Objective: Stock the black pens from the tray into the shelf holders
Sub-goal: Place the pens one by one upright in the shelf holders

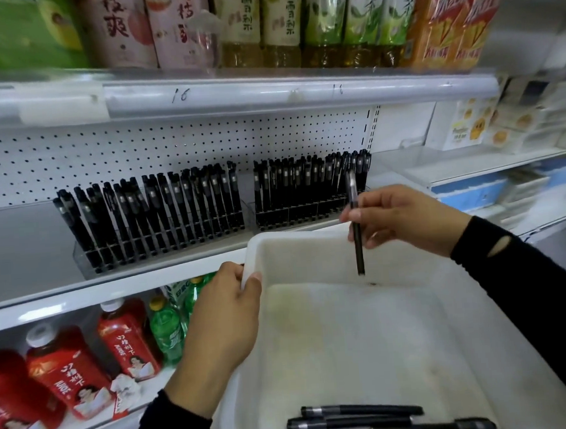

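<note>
My left hand (229,312) grips the left rim of a white plastic tray (355,336) held in front of the shelf. Black pens (360,420) lie in the tray's near end. My right hand (404,218) pinches one black pen (358,246) upright over the tray's far edge, tip pointing down. On the middle shelf stand two clear holders packed with black pens, the left holder (152,215) leaning left and the right holder (307,193) straight. The held pen is just in front of the right holder's right end.
White pegboard (171,148) backs the pen shelf. Drink bottles and cartons (280,22) fill the shelf above. Red bottles (66,370) and green bottles (166,327) sit on the shelf below. Stationery packs (488,125) lie on shelves to the right.
</note>
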Demonstrator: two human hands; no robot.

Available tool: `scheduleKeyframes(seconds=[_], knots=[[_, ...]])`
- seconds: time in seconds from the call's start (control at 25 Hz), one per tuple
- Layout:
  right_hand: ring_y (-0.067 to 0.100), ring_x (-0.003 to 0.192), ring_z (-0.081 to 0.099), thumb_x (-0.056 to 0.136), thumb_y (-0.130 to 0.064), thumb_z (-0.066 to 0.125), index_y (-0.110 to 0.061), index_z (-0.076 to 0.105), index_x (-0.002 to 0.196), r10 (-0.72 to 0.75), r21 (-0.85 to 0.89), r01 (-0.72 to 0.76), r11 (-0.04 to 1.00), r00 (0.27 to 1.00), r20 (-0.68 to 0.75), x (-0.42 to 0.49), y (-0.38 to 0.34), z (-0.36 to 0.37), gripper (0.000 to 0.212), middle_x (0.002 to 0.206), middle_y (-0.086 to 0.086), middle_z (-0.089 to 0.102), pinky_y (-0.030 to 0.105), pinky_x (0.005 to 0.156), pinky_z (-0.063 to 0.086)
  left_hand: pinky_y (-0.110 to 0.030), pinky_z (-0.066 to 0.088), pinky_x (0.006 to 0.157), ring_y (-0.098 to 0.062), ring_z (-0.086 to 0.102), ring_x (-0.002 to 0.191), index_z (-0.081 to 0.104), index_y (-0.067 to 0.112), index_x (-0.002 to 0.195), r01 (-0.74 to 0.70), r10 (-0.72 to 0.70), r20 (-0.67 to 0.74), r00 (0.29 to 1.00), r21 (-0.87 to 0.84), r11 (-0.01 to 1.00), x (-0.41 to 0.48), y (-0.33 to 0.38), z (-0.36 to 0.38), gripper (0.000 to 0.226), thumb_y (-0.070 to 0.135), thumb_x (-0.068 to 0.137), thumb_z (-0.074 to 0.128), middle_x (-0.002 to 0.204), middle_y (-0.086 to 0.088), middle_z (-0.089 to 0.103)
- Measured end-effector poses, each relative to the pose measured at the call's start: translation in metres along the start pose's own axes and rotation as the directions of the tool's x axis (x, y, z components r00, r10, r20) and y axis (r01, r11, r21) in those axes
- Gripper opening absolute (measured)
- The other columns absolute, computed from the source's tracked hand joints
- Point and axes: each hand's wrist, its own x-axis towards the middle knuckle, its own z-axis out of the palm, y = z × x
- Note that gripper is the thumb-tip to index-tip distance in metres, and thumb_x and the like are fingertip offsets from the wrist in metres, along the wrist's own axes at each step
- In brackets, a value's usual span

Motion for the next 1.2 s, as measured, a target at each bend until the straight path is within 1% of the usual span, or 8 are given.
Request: scheduleKeyframes(seconds=[0.08,0.2,0.28,0.4,0.56,0.8,1.0,1.2], knots=[[0.015,0.066,0.069,0.087,-0.019,0.071,-0.005,0.071,0.097,0.004,0.064,0.008,0.998,0.982,-0.189,0.021,0.002,-0.020,0.017,0.079,0.009,0.074,0.022,0.064,0.059,-0.044,0.055,0.072,-0.018,0.065,0.073,0.057,0.022,0.090,0.007,-0.007,0.000,1.000,-0.011,1.000,0.000,0.000,0.000,0.022,0.040,0.099,0.047,0.081,0.002,0.069],[0.020,0.072,0.073,0.090,-0.013,0.072,-0.003,0.069,0.089,-0.002,0.017,0.011,1.000,0.881,-0.473,0.060,0.015,-0.047,0.011,0.081,0.013,0.072,0.027,0.073,0.061,-0.042,0.054,0.070,-0.016,0.065,0.072,0.056,0.024,0.090,0.003,-0.003,-0.001,1.000,-0.019,1.000,-0.003,0.000,0.000,0.021,0.041,0.099,0.047,0.081,0.001,0.070],[0.021,0.075,0.073,0.089,-0.013,0.073,-0.008,0.070,0.085,-0.015,-0.058,-0.023,0.998,0.813,-0.582,0.086,0.029,-0.055,0.007,0.084,0.012,0.073,0.033,0.078,0.061,-0.042,0.055,0.070,-0.015,0.066,0.071,0.056,0.027,0.091,0.007,-0.007,0.000,1.000,-0.025,1.000,-0.003,0.000,0.000,0.021,0.042,0.099,0.046,0.080,0.001,0.070],[0.021,0.080,0.074,0.090,-0.010,0.072,-0.007,0.074,0.101,-0.071,-0.217,-0.098,0.971,0.749,-0.658,0.120,0.043,-0.055,0.012,0.094,0.012,0.074,0.037,0.084,0.061,-0.044,0.056,0.071,-0.015,0.067,0.071,0.057,0.027,0.090,0.022,-0.021,0.008,1.000,-0.043,0.999,-0.001,-0.001,-0.001,0.021,0.043,0.099,0.047,0.080,0.000,0.071],[0.026,0.083,0.073,0.088,-0.013,0.070,-0.009,0.075,0.101,-0.165,-0.360,-0.126,0.924,0.720,-0.674,0.150,0.052,-0.046,0.015,0.091,0.011,0.075,0.043,0.085,0.060,-0.041,0.055,0.070,-0.013,0.067,0.071,0.058,0.029,0.089,0.045,-0.045,0.012,0.999,-0.066,0.997,0.001,-0.003,-0.001,0.021,0.045,0.099,0.046,0.078,0.004,0.071],[0.029,0.085,0.071,0.092,-0.015,0.066,-0.007,0.073,0.101,-0.194,-0.493,-0.191,0.849,0.756,-0.626,0.168,0.048,-0.040,0.013,0.091,0.016,0.074,0.041,0.084,0.059,-0.040,0.055,0.071,-0.013,0.068,0.070,0.058,0.030,0.089,0.071,-0.069,0.029,0.997,-0.082,0.994,0.005,-0.004,-0.001,0.022,0.046,0.097,0.045,0.077,0.006,0.073],[0.029,0.083,0.065,0.088,-0.019,0.070,-0.006,0.069,0.082,-0.144,-0.602,-0.281,0.747,0.816,-0.560,0.167,0.051,-0.037,0.014,0.079,0.014,0.065,0.030,0.071,0.049,-0.042,0.055,0.070,-0.014,0.067,0.068,0.058,0.030,0.089,0.069,-0.066,0.034,0.997,-0.078,0.995,0.005,-0.004,-0.001,0.022,0.046,0.097,0.046,0.076,0.005,0.072],[0.028,0.086,0.063,0.089,-0.024,0.073,-0.010,0.066,0.081,-0.047,-0.596,-0.326,0.734,0.851,-0.523,0.169,0.056,-0.032,0.017,0.085,0.015,0.066,0.029,0.077,0.050,-0.040,0.055,0.070,-0.014,0.068,0.070,0.058,0.029,0.089,0.071,-0.068,0.040,0.997,-0.073,0.995,0.007,-0.004,0.000,0.022,0.046,0.097,0.047,0.078,0.005,0.073]])
